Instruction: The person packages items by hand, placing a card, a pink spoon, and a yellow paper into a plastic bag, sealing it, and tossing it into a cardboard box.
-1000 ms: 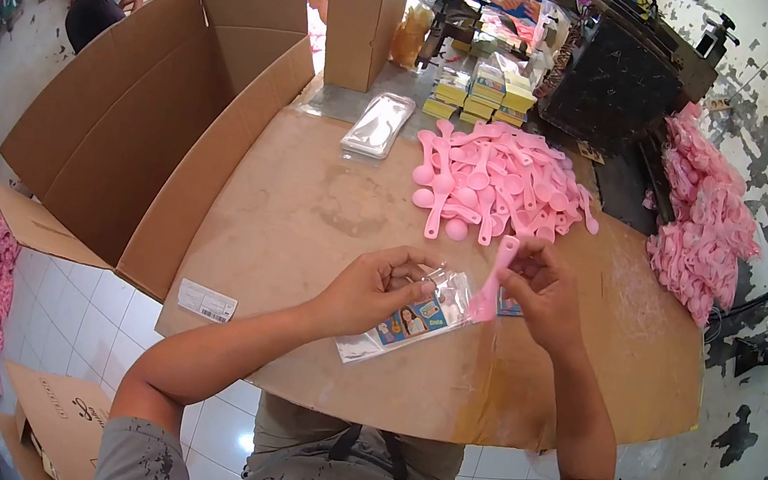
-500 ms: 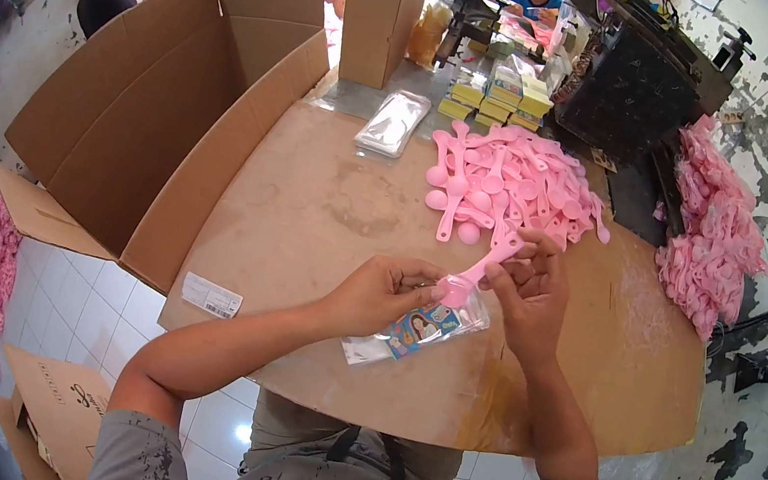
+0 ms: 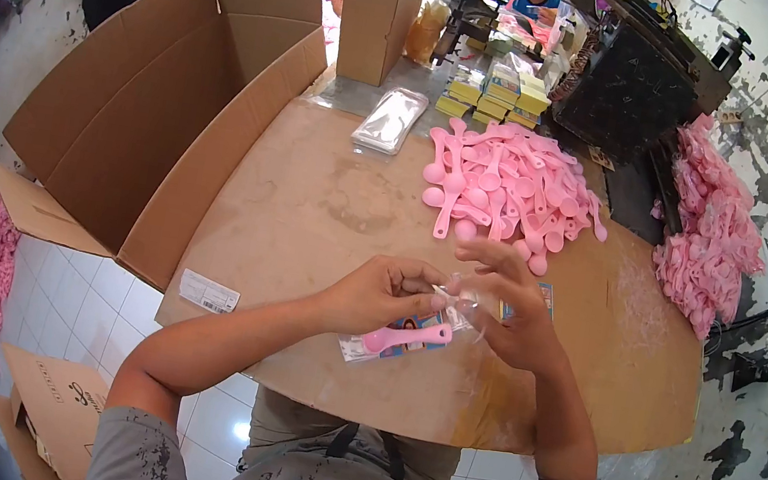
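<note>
A clear plastic bag with a printed card inside lies at the table's front, and a pink spoon lies along it. My left hand pinches the bag's upper end. My right hand is at that same end, its thumb against the clear film and its upper fingers raised. Another printed card shows partly behind my right hand. Beyond my hands is a pile of pink spoons.
A large open carton stands left of the table. Clear bags, an upright box, stacked cards and a black machine are at the back. Two people sit beyond.
The pink spoon has gone from between my hands to lying along the bag. My right hand has moved down and left to the bag's end. A card now shows behind it.
</note>
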Available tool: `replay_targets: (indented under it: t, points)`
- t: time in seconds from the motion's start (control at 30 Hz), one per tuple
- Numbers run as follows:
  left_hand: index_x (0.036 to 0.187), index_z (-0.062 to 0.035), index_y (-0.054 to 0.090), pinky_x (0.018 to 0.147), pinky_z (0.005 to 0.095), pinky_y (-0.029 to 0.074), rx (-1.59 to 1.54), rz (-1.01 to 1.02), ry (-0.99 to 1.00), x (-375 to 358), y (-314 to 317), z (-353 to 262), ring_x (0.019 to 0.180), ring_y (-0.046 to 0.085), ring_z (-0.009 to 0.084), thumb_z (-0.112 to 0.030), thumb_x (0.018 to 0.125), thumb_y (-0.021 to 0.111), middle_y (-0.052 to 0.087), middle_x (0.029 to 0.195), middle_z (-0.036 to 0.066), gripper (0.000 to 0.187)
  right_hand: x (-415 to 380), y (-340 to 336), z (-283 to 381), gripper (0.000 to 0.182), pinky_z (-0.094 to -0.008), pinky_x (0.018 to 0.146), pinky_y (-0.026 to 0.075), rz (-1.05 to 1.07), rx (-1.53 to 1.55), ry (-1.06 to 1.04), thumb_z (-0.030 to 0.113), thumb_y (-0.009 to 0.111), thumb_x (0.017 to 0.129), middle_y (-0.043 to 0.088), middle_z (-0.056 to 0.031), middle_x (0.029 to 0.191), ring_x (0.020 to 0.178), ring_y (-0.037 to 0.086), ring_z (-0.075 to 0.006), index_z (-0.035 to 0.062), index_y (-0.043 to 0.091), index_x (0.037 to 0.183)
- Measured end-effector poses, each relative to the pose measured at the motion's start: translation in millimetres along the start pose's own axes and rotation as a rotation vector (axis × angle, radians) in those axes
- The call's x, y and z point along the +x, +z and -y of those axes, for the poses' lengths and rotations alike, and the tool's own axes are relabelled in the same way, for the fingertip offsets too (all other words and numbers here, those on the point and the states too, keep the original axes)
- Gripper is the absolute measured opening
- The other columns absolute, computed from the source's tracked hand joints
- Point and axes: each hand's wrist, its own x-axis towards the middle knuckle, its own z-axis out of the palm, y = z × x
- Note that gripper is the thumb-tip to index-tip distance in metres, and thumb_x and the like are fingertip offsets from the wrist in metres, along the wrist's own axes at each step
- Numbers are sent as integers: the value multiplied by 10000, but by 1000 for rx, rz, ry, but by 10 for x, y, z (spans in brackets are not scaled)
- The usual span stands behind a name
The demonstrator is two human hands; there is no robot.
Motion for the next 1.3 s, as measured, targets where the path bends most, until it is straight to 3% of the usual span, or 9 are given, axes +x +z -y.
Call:
replay_targets:
  t: [0.1, 0.2, 0.3, 0.5, 0.7, 0.8, 1.0, 1.1, 1.3]
  points:
    - [1386, -31, 573, 895, 294, 535, -106, 81, 5, -58, 33, -91, 1069, 646, 99, -171, 1050, 637, 704, 1206, 66, 369, 70, -207, 164, 215, -439, 1052, 459, 120, -16, -130, 17, 786, 819, 675, -96, 1290, 1269, 588, -294, 99, 753, 1015]
    - [1426, -46, 547, 1037, 354, 496, 129, -106, 301, -29, 63, -57, 1286, 583, 193, -196, 999, 699, 603, 1397, 111, 477, 193, -313, 545, 175, -429, 1018, 471, 134, -411, -136, 8, 787, 780, 702, -72, 1239, 1237, 608, -297, 87, 758, 934]
    - [1445, -53, 543, 1135, 412, 421, 479, 10, 473, -98, -11, -176, 1375, 520, 260, -185, 921, 761, 535, 1476, 148, 583, 240, -336, 778, 214, -415, 958, 483, 13, -691, -205, -8, 777, 753, 720, -63, 1134, 1103, 663, -263, 87, 754, 943]
    - [1451, -35, 540, 1133, 426, 426, 672, -81, 653, -114, 186, -220, 1379, 526, 314, -151, 851, 811, 527, 1490, 178, 669, 258, -206, 781, 144, -349, 681, 519, -95, -495, -15, -5, 743, 824, 685, -59, 873, 734, 665, -209, 44, 742, 959]
    - [1322, 4, 633, 971, 353, 560, 560, -181, 539, -151, 186, -205, 1161, 704, 263, -106, 956, 723, 703, 1253, 169, 392, 316, -163, 806, 78, -293, 589, 489, -52, -382, 180, 14, 724, 888, 679, -65, 842, 647, 627, -157, 17, 733, 965]
    - [1269, 14, 656, 929, 320, 579, 421, -191, 530, -146, 210, -225, 1062, 740, 207, -68, 1015, 645, 759, 1120, 131, 268, 339, -96, 831, 78, -295, 586, 483, -49, -325, 223, 12, 724, 889, 679, -59, 817, 649, 614, -143, 21, 737, 965]
    - [1311, -5, 623, 943, 301, 563, 125, -155, 327, -128, 167, -171, 1093, 710, 166, -82, 1071, 555, 755, 1140, 143, 261, 302, -41, 670, 112, -301, 601, 478, -227, -370, 163, 25, 739, 888, 690, -59, 865, 718, 639, -177, 28, 735, 1000]
    - [1368, 13, 578, 888, 281, 579, 92, -191, 319, -133, 172, -169, 1038, 720, 152, -65, 1067, 555, 763, 1089, 152, 312, 320, 46, 535, 156, -332, 719, 489, -420, -583, -122, 40, 762, 852, 691, -56, 970, 861, 658, -223, 58, 731, 1004]
    - [1465, -23, 537, 776, 273, 583, 327, -244, 415, -156, 196, -186, 838, 740, 102, -26, 1018, 607, 787, 872, 102, 453, 361, 163, 510, 207, -388, 896, 439, -226, -925, -256, 84, 782, 779, 666, -30, 1026, 1016, 640, -218, 60, 711, 972]
